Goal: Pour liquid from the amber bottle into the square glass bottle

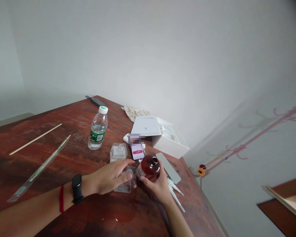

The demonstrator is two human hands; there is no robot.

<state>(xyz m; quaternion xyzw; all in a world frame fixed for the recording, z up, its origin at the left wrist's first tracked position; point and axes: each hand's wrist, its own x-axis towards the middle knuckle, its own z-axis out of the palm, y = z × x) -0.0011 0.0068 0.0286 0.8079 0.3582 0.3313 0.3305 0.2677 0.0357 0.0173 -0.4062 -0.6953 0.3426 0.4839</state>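
Observation:
My right hand (pixel 159 187) is wrapped round a dark amber bottle (pixel 150 168) with a pale label; its narrow mouth is uncapped and it leans slightly. Over a small clear plastic container (pixel 123 187), my left hand (pixel 111 176) hovers with fingers stretched toward the bottle, holding nothing. Whether the left fingertips touch the container cannot be made out. Just behind it sits another clear plastic piece (pixel 118 152). Beyond the bottle lies a phone (pixel 137 151) with its screen lit. White crumpled strips (pixel 174 189) rest to the right of my right hand.
A clear water bottle (pixel 97 131) with a white cap stands left of centre. Behind the phone is an open white box (pixel 171 143). A pale flat slab (pixel 168 168) lies at right. One chopstick (pixel 36 139) and a wrapped chopstick packet (pixel 43 168) lie left.

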